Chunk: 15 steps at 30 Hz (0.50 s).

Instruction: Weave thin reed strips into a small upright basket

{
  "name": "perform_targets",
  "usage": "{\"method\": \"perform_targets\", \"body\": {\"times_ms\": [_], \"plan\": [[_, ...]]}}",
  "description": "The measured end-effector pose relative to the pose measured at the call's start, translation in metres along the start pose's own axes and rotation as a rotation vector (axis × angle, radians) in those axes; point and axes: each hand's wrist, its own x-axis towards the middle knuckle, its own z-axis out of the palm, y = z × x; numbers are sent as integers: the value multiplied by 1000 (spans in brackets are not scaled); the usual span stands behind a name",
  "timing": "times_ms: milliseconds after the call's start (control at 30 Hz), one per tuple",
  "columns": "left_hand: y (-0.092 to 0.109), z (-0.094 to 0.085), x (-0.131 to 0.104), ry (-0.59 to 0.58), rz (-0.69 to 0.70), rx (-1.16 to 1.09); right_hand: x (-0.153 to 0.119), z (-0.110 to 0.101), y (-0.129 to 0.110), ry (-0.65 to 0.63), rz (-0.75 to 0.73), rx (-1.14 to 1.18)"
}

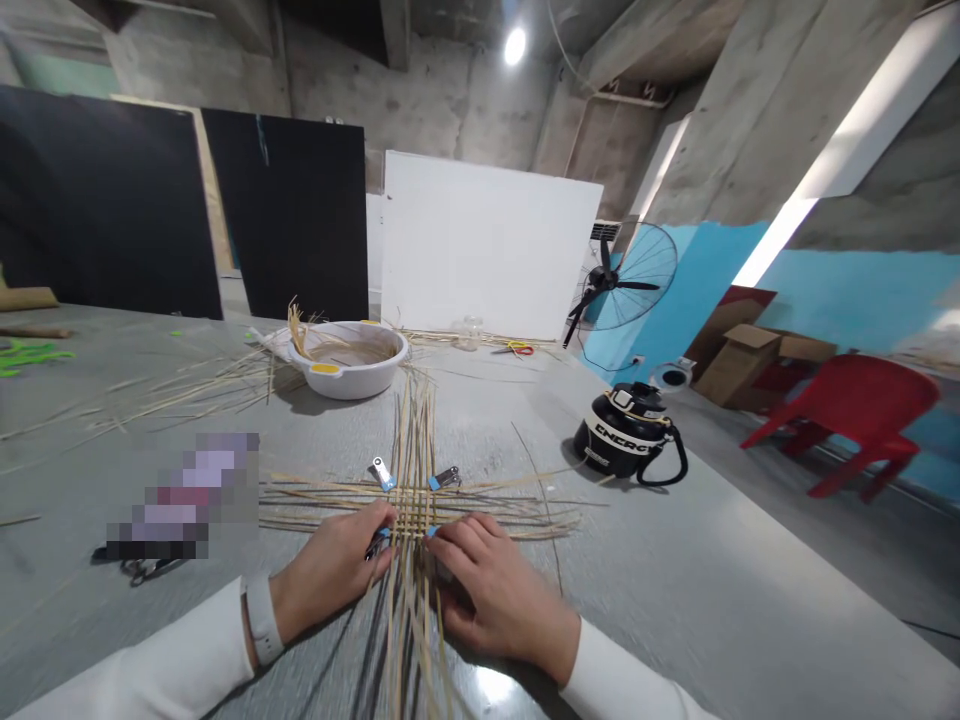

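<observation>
Strips (412, 440) lie crossed in a woven square on the table (675, 590), between our hands. Our left fingers pinch a clip (377, 543) at the near-left corner; our right hand (499, 590) curls at the near-right corner, its exact grip hidden. Two clips (382, 473) sit at the far corners.

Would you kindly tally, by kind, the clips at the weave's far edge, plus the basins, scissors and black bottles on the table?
Clips: 2
Basin: 1
Scissors: 1
Black bottle: 1
Total: 5
</observation>
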Motion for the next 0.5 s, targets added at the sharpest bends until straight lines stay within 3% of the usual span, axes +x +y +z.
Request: {"method": "perform_targets", "body": {"times_ms": [300, 500], "plan": [[1, 0, -1, -1, 49, 98, 1, 4, -1, 76, -6, -9], [2, -6, 9, 25, 218, 185, 20, 17, 4, 205, 11, -47]]}}
